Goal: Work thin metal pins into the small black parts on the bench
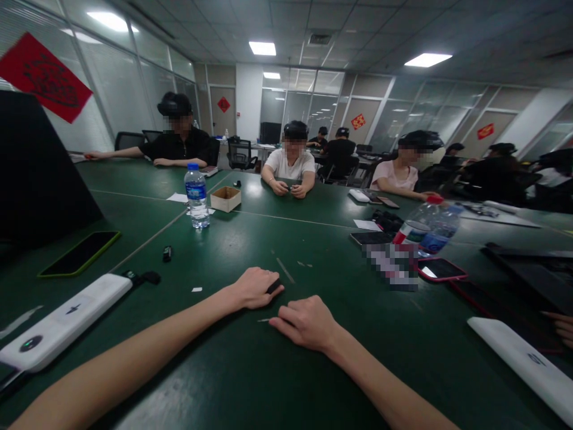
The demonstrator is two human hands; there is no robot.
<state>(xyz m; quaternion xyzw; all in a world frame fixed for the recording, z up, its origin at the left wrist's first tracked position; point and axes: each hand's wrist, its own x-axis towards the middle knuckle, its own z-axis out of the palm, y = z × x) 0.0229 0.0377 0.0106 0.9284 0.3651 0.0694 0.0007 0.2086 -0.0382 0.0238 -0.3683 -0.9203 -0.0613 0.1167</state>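
My left hand [258, 288] rests on the green table with its fingers curled. A small black object [273, 286] shows at those fingers; its kind is unclear. Close beside it, on the near right, my right hand [307, 321] is closed, knuckles up. From its thumb and fingertip sticks out a thin, pale, pin-like piece [263, 321], pointing left. The two hands are apart. Left of my left hand lie a small white scrap [197, 289] and a small black device [167, 254].
A water bottle [197, 197] and an open box [226, 199] stand ahead. Power banks lie left [67, 322] and right [523, 364]. A green-edged phone [80, 254] is at left; bottles [441, 230] and a red-edged phone [442, 269] stand right. Several people sit around.
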